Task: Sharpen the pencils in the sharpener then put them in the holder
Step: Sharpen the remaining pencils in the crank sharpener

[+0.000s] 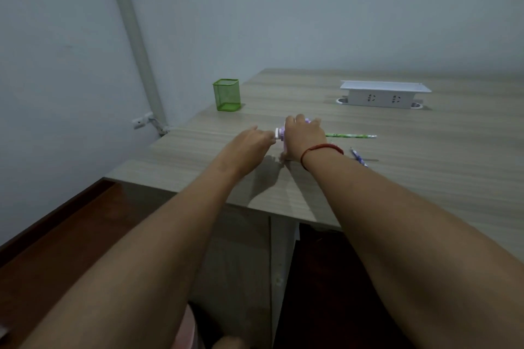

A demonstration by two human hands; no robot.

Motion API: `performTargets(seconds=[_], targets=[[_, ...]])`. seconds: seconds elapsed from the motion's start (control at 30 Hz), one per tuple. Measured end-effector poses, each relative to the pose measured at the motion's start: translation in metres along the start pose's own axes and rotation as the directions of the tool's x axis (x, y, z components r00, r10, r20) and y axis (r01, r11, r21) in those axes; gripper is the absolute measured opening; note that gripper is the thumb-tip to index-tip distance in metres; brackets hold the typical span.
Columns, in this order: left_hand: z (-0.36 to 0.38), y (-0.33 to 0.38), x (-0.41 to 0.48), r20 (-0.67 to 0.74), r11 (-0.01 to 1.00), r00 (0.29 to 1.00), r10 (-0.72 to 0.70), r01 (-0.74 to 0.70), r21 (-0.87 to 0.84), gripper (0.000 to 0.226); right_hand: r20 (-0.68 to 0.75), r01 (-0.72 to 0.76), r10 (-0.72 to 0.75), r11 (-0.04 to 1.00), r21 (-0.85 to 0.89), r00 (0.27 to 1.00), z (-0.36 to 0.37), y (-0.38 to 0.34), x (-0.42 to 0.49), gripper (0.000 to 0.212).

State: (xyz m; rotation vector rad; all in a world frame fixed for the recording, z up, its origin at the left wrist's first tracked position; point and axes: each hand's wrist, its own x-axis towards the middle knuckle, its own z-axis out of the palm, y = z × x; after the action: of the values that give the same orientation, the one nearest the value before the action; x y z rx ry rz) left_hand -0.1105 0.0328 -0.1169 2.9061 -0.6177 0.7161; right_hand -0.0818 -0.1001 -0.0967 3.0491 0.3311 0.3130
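Purple sharpener [280,133] near wooden desk's [453,150] left edge, right hand [305,136] clamped over it, left hand [251,142] pinching its white left-end knob, green pencil's [351,136] long axis left-right out of sharpener's right side, green holder [227,94] beyond-left, open desktop between.

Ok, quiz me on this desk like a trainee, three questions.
1. True or false: pencils already stand in the holder.
2. Which hand covers the sharpener from above? A) left B) right
3. Fill in: the green pencil sticks out on the sharpener's ____ side.

Key: 1 false, no pencil shows in it. 2 B, the right hand. 3 right.
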Motion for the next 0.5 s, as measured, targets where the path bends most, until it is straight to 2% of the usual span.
performTargets(seconds=[0.17,0.3,0.5], targets=[[-0.003,-0.006,0.005,0.056,1.000,0.998,-0.015,0.015,0.016,0.017,0.010,0.027,-0.027,0.999,0.018,1.000,0.003,0.003,0.004,0.083],[-0.001,0.000,0.000,0.113,1.000,0.994,0.001,0.002,-0.023,0.020,0.005,0.038,-0.039,0.998,0.044,0.999,0.002,0.004,0.007,0.081],[0.019,0.004,0.001,0.250,0.994,0.963,-0.103,0.110,-0.012,0.020,-0.057,0.081,-0.077,0.995,0.058,0.995,0.005,0.008,0.006,0.073]])
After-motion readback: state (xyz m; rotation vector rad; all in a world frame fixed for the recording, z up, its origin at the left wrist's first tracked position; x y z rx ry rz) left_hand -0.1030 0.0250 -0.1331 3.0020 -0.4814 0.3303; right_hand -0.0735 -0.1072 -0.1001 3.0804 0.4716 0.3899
